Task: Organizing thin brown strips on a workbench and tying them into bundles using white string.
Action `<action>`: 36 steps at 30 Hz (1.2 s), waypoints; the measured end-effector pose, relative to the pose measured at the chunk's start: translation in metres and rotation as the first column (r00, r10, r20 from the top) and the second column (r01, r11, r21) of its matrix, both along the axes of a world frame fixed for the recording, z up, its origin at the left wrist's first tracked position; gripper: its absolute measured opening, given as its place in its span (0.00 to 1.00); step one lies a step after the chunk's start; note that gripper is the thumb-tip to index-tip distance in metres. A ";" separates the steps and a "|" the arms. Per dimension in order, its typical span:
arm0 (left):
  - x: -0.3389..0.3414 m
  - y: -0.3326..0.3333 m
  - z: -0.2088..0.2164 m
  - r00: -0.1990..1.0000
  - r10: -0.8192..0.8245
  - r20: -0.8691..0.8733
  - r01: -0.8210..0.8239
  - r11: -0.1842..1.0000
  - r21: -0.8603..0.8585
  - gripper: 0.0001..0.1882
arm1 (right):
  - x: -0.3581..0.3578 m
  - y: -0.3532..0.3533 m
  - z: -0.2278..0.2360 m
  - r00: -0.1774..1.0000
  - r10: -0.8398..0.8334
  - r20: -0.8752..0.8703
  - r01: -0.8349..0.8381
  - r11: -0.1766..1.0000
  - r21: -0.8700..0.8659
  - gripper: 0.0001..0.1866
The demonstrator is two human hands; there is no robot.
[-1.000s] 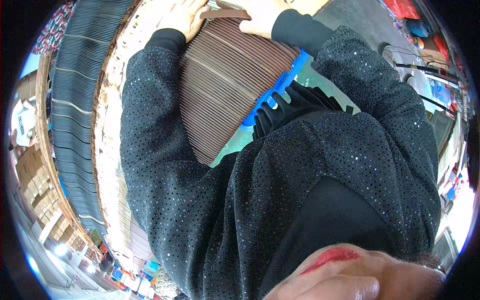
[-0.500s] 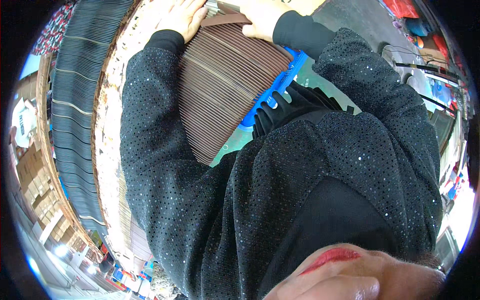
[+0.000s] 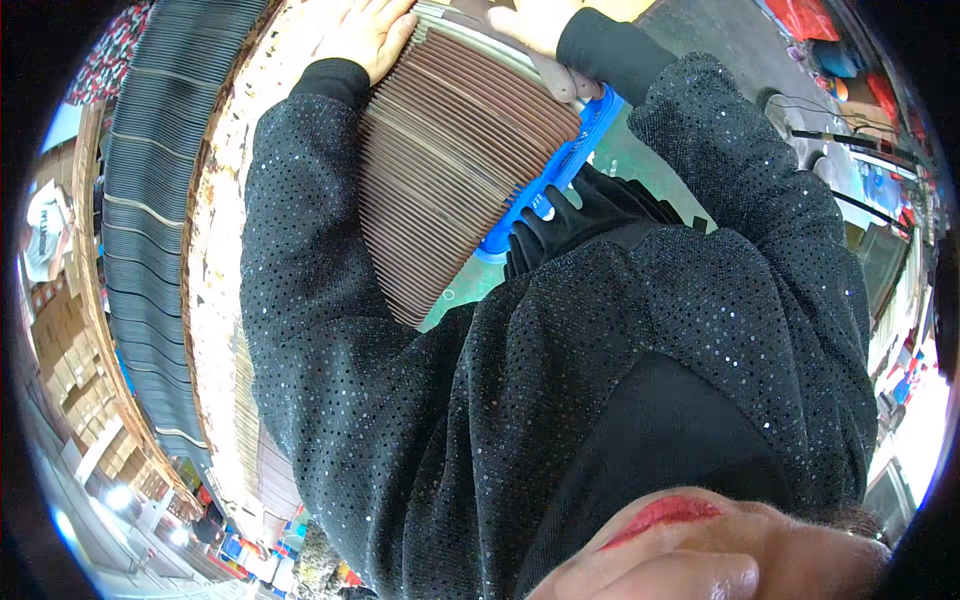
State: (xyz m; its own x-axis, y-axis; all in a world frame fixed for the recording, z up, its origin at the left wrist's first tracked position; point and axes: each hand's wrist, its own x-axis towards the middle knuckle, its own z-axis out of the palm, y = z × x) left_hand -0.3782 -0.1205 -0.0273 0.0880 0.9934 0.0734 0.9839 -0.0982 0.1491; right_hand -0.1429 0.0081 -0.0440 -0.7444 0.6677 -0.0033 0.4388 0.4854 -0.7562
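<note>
A long row of thin brown flat pieces, packed edge to edge, fans out between my arms. My left hand rests at the far left end of the row, fingers stretched out and thumb apart; its fingertips run toward the upper edge. My right hand is at the far right, partly cut off by the upper edge. Its thumb lies over a grey-brown flat piece with a rounded end, which reaches down beside the row. Pale edges of more pieces show between the hands.
Under the row's right side is a blue plastic crate. At the left, a long stack of dark grey flat pieces runs along a worn pale board edge. Cartons stand farther left. Red bags lie at the far right.
My right hand has shifted slightly right, off the brown strip that lay across the row's far end. The grey-brown piece now shows under it. My left hand stays nearly in place.
</note>
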 end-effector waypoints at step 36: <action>0.003 0.002 -0.003 0.999 0.013 -0.037 -0.012 1.000 0.027 0.25 | 0.013 -0.006 0.046 0.996 0.066 0.063 -0.073 0.989 0.126 0.18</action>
